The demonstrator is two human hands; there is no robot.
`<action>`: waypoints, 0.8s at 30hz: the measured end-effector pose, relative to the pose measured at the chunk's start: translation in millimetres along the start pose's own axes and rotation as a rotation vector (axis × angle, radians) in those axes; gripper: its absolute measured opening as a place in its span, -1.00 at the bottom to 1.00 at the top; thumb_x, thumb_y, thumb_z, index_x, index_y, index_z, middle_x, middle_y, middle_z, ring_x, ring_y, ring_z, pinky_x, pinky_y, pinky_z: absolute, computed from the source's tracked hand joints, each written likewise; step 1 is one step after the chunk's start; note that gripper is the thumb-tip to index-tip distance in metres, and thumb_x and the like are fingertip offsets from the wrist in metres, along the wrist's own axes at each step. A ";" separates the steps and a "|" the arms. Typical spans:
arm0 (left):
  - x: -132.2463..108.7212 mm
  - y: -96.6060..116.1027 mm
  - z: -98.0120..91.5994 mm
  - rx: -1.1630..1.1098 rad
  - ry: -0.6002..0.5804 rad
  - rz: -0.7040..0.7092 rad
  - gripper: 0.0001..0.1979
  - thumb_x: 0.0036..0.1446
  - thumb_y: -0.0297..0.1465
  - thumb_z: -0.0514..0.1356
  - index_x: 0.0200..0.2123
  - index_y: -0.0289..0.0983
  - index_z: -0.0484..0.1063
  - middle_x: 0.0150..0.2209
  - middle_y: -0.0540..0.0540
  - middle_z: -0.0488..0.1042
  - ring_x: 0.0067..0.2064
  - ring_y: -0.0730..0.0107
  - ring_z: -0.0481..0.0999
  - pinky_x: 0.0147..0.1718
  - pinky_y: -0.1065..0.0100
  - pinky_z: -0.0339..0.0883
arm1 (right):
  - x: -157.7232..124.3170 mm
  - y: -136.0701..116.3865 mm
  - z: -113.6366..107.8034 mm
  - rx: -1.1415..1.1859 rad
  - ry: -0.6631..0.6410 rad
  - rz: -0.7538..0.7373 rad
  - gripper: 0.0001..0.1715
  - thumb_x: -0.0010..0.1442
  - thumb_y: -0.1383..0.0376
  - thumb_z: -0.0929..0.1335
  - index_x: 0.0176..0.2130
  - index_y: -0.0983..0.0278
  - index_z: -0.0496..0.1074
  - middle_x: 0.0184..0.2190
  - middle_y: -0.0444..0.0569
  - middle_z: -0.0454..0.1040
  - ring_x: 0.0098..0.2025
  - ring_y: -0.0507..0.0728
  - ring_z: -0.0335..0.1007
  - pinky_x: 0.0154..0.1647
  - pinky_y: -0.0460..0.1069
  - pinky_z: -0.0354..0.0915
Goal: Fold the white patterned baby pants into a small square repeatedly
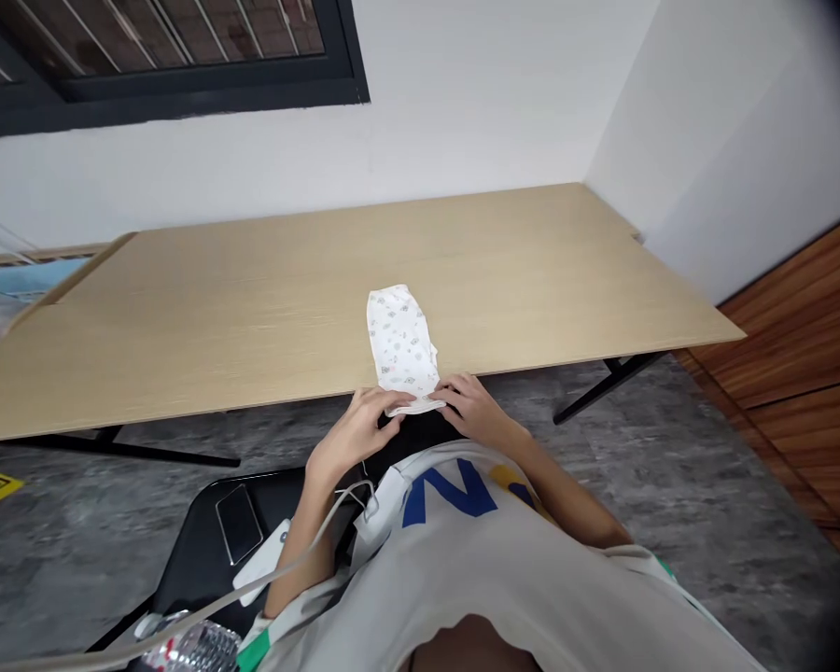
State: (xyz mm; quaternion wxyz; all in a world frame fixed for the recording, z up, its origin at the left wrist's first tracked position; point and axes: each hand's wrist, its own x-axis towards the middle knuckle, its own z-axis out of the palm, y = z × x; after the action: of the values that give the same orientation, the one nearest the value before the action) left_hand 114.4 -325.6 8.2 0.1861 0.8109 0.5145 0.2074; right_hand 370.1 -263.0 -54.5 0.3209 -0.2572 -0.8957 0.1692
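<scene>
A folded white cloth (400, 341) with small grey prints, which looks like a small garment, lies at the front of the wooden table (252, 308). Its near end hangs slightly over the table's front edge. My left hand (371, 420) pinches the left corner of that near end between thumb and fingers. At the right corner, my right hand (472, 403) has its fingers closed on the same edge. The cloth looks flat, with its far end narrower. Its exact kind cannot be made out.
A black chair (200, 532) stands at lower left, bearing a dark phone (239, 525), a white device (262, 563) and a clear plastic bottle (196, 644). A white cable (280, 567) crosses my left forearm. Wooden cabinet doors (805, 373) are at right, a white wall (476, 103) behind.
</scene>
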 end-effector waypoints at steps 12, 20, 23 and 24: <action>-3.7 -3.5 -14.2 0.001 0.827 -0.032 -0.77 0.34 -0.33 0.26 0.04 -0.19 0.52 -0.01 -0.11 0.60 -0.06 0.30 0.58 0.03 0.20 0.43 | 87.9 1.5 -51.6 0.333 0.092 0.109 -0.68 0.40 0.14 0.38 0.01 0.29 0.55 -0.28 -0.07 0.54 -0.38 0.05 0.34 -0.28 -0.02 0.29; 19.1 -21.8 30.2 0.309 0.482 -0.154 -0.60 0.44 -0.21 0.10 0.23 -0.22 0.39 0.22 -0.30 0.46 0.24 -0.02 0.45 0.18 -0.02 0.32 | 193.7 85.0 -11.1 0.267 0.108 0.260 -0.76 0.38 0.27 0.36 -0.05 0.35 0.54 -0.16 0.03 0.60 -0.18 0.13 0.46 -0.07 0.03 0.33; 27.9 -20.2 55.6 0.433 0.371 -0.268 -0.48 0.46 -0.15 0.04 0.36 -0.26 0.30 0.39 -0.38 0.29 0.35 -0.14 0.34 0.23 -0.12 0.26 | 206.2 102.2 5.3 0.183 0.029 0.349 -0.77 0.38 0.36 0.34 -0.01 0.37 0.54 -0.05 0.13 0.59 -0.04 0.19 0.49 0.10 0.09 0.34; 30.4 -19.1 62.9 0.465 0.343 -0.297 -0.45 0.47 -0.14 0.01 0.38 -0.26 0.28 0.42 -0.38 0.25 0.38 -0.16 0.30 0.25 -0.14 0.24 | 206.7 103.3 9.5 0.157 0.018 0.361 -0.72 0.39 0.38 0.33 0.04 0.37 0.52 0.02 0.18 0.57 0.05 0.22 0.48 0.17 0.13 0.32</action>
State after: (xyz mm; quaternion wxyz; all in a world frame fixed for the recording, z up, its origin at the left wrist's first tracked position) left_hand 144.8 -295.8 -50.3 -0.0652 0.7011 0.6846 0.1886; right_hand 263.4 -62.9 -9.0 0.3124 -0.3893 -0.8162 0.2911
